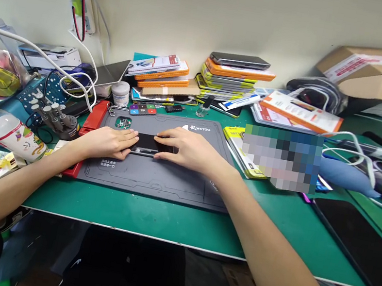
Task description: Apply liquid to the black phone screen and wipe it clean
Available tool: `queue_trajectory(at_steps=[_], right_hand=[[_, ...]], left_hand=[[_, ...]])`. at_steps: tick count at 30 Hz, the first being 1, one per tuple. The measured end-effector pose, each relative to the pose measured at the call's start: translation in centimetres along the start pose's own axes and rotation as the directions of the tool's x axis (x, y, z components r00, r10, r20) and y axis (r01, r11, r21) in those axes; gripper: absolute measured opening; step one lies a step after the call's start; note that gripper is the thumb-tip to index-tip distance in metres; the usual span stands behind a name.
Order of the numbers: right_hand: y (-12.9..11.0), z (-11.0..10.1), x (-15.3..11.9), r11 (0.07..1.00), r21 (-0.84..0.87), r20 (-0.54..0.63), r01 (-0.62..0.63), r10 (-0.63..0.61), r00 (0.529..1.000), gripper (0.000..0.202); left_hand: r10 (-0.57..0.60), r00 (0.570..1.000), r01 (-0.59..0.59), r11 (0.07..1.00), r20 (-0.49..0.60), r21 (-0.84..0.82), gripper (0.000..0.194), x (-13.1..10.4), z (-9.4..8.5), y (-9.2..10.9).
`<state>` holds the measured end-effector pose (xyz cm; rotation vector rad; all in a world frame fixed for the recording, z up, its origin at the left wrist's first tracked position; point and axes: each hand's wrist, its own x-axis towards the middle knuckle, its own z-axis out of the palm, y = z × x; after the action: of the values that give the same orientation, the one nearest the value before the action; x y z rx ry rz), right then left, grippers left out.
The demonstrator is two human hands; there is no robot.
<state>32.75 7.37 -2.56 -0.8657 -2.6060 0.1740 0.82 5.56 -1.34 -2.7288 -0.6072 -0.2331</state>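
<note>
A dark, glossy smartphone (pixel 146 142) lies lengthwise on the grey work mat (pixel 154 181), between my two hands. My left hand (pixel 114 143) holds its left end, fingers together over the edge and thumb at the near side. Around its right end is my right hand (pixel 190 149), with the thumb along the near edge and the fingers at the far edge. Both hands hide the ends of the phone. Small metal screws (pixel 123 123) sit in a round recess of the mat, just beyond my left hand.
A red holder (pixel 95 116) flanks the mat's left side, near a bottle (pixel 11 131) and a screwdriver stand (pixel 56 119). Stacked boxes (pixel 227 81) line the wall. At right lie a yellow package (pixel 234 136), a large black phone-shaped slab (pixel 355 236) and cables.
</note>
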Motion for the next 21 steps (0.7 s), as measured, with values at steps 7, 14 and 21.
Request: queue_trajectory(at_steps=[7, 14, 21], right_hand=[[-0.28, -0.13, 0.05, 1.000, -0.012, 0.000, 0.001, -0.001, 1.000, 0.044], [-0.38, -0.03, -0.07, 1.000, -0.016, -0.014, -0.006, 0.005, 1.000, 0.045], [-0.43, -0.11, -0.17, 1.000, -0.011, -0.020, -0.011, 0.011, 1.000, 0.046]], left_hand=[[0.023, 1.000, -0.022, 0.998, -0.003, 0.053, 0.042, 0.15, -0.22, 0.03], [-0.032, 0.999, 0.032, 0.999, -0.008, -0.011, 0.041, 0.17, -0.33, -0.02], [-0.052, 0.998, 0.052, 0.998, -0.018, -0.028, 0.040, 0.17, -0.39, 0.05]])
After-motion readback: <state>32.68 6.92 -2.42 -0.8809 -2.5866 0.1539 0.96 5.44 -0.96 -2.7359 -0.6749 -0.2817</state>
